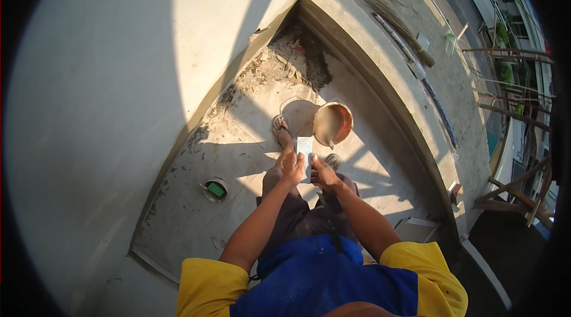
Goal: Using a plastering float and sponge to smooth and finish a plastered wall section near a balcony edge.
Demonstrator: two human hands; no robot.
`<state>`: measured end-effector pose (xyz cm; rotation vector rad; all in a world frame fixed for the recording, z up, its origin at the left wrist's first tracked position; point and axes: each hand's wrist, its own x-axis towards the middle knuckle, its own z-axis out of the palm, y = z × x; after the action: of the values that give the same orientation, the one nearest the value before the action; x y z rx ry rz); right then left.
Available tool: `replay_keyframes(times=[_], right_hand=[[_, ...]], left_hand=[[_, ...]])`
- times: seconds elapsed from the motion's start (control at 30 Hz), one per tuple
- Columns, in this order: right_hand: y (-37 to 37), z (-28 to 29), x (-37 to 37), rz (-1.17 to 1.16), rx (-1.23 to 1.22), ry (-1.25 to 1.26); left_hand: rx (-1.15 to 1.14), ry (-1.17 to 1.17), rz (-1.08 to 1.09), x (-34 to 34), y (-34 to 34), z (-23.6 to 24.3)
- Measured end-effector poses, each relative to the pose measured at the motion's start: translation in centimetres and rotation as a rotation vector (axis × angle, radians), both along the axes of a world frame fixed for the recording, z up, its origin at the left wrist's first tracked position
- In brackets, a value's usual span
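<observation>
Both my hands are in front of my legs, at a pale, flat rectangular piece (304, 149) whose exact kind I cannot make out. My left hand (291, 169) grips its left side, thumb along the face. On the opposite edge my right hand (323, 174) is closed, its thumb against the piece. The undersides of both hands are hidden. Just beyond them stands an orange bucket (333, 123) holding a greyish-beige mix, with something small over its near rim. To the left on the floor sits a small round tub (214, 189) with a green block in it.
A smooth pale wall (107, 108) rises on the left. A low curved ledge (392, 97) bounds the floor on the right, with poles (395, 34) lying beyond it. Rubble (279, 64) fills the far corner. Wooden scaffolding (523, 192) stands at far right.
</observation>
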<state>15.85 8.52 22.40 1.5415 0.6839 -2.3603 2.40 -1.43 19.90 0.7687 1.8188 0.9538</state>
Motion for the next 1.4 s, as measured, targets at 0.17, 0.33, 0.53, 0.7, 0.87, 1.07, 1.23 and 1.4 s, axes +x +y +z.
replay_keyframes(times=[0.17, 0.33, 0.53, 0.7, 0.87, 1.07, 1.23, 1.4], right_hand=[[7.6, -8.9, -0.2, -0.198, 0.167, -0.068], [14.1, -23.7, 5.5, 0.549, 0.563, -0.193], [16.8, -38.9, 7.9, 1.162, 1.011, -0.082], [20.4, -41.8, 5.0, 1.704, 0.759, -0.007], [20.5, -44.0, 2.8, 1.578, 0.869, 0.106], [18.6, -46.0, -3.4, 1.629, 1.217, 0.02], [17.8, -44.8, -10.5, 1.631, 1.265, 0.1], [18.3, -39.2, -16.2, 1.801, 1.43, 0.333]], left_hand=[[-0.215, 0.252, -0.508, 2.8, 7.3, -12.7], [-0.372, -0.256, 0.024, 1.1, 14.3, -24.4], [-0.327, 0.046, 0.037, 1.8, 17.7, -38.3], [-0.391, 0.017, -0.05, 2.3, 18.8, -37.8], [-0.295, 0.023, 0.135, 1.1, 15.2, -36.7], [-0.31, 0.08, 0.235, -5.0, 14.1, -35.5], [-0.265, 0.187, 0.311, -11.3, 11.9, -35.3], [-0.342, 0.139, 0.39, -16.6, 9.6, -35.6]])
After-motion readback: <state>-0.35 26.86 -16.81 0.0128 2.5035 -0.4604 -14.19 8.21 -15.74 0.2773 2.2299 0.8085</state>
